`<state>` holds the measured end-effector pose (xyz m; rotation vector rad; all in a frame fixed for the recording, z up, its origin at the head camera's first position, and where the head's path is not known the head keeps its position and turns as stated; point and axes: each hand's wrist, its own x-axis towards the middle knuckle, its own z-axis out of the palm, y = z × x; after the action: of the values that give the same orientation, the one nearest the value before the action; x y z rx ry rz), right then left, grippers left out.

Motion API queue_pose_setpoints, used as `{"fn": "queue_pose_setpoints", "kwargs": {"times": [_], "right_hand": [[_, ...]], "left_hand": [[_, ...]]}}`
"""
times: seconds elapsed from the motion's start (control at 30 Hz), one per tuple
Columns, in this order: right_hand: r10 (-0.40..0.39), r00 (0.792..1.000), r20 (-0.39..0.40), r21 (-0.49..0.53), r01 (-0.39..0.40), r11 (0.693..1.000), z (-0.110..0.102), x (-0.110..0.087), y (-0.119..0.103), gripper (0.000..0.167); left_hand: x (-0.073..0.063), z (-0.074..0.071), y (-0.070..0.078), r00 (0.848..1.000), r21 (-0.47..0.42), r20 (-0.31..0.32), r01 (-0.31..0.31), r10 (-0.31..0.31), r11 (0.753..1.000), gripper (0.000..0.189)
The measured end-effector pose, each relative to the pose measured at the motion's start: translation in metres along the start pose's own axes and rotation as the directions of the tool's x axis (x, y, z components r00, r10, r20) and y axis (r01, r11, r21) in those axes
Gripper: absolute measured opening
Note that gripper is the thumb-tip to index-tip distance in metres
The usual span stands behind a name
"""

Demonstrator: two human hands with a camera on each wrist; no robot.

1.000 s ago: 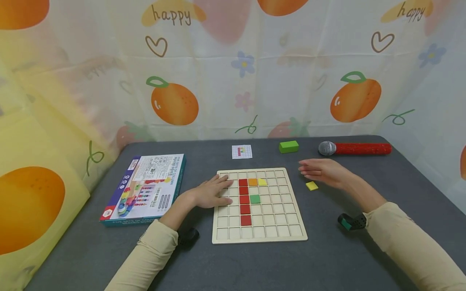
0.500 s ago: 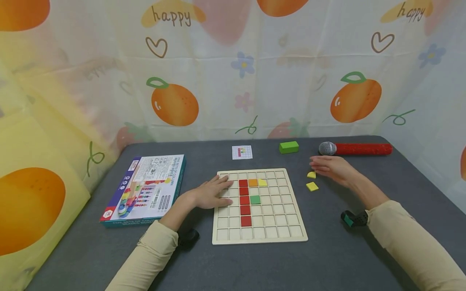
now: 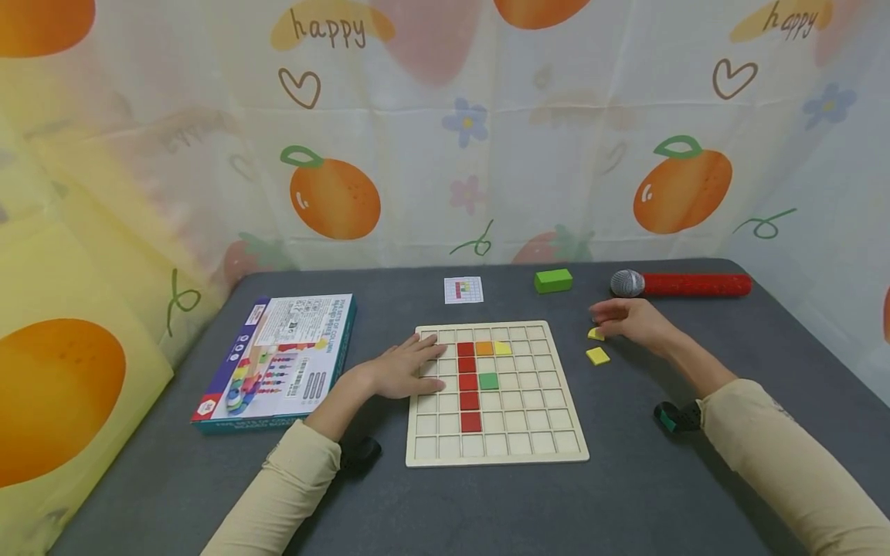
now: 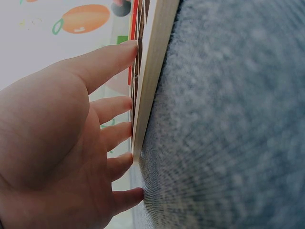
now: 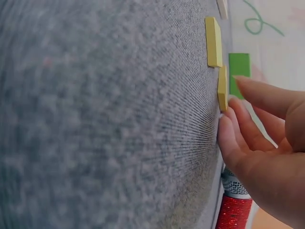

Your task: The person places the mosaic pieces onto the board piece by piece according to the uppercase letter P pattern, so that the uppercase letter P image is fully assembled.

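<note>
A wooden grid board (image 3: 497, 458) lies flat on the table. It holds a column of red tiles (image 3: 469, 382), an orange tile (image 3: 483, 349), a yellow tile (image 3: 502, 349) and a green tile (image 3: 489, 381). My left hand (image 3: 399, 369) rests on the board's left edge, fingers spread; its little finger reaches past the wood in the left wrist view. My right hand (image 3: 640, 323) is at a loose yellow tile (image 5: 222, 89), fingers bent and thumb apart from the index finger. Fingertips meet or nearly meet that tile's edge. Another yellow tile (image 3: 597, 356) lies just nearer.
A small pattern card (image 3: 463, 290) and a green block (image 3: 553, 281) lie behind the board. Farther right is a red microphone (image 3: 684, 284). A boxed set (image 3: 292, 355) lies on the left. A printed cloth (image 3: 417, 116) hangs behind the grey table (image 3: 487, 510).
My right hand has moved right and uncovered a second loose yellow tile, then its fingers have bent down toward it. The left hand has stayed on the board.
</note>
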<state>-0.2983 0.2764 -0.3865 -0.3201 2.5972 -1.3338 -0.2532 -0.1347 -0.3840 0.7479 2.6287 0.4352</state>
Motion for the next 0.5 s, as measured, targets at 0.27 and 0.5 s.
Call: {"fn": "queue_pose_setpoints", "kwargs": {"times": [0.27,0.5], "right_hand": [[-0.119,0.992,0.038,-0.183,0.124,0.975,-0.002,-0.004,-0.007,0.038],[-0.074,0.993,0.096,-0.284,0.098,0.954,-0.006,-0.002,-0.010,0.030]], "left_hand": [[-0.001,-0.001,0.001,1.000,0.007,-0.006,-0.002,0.002,1.000,0.071],[-0.001,-0.001,0.003,1.000,-0.002,0.009,0.000,0.000,1.000,0.070]]}}
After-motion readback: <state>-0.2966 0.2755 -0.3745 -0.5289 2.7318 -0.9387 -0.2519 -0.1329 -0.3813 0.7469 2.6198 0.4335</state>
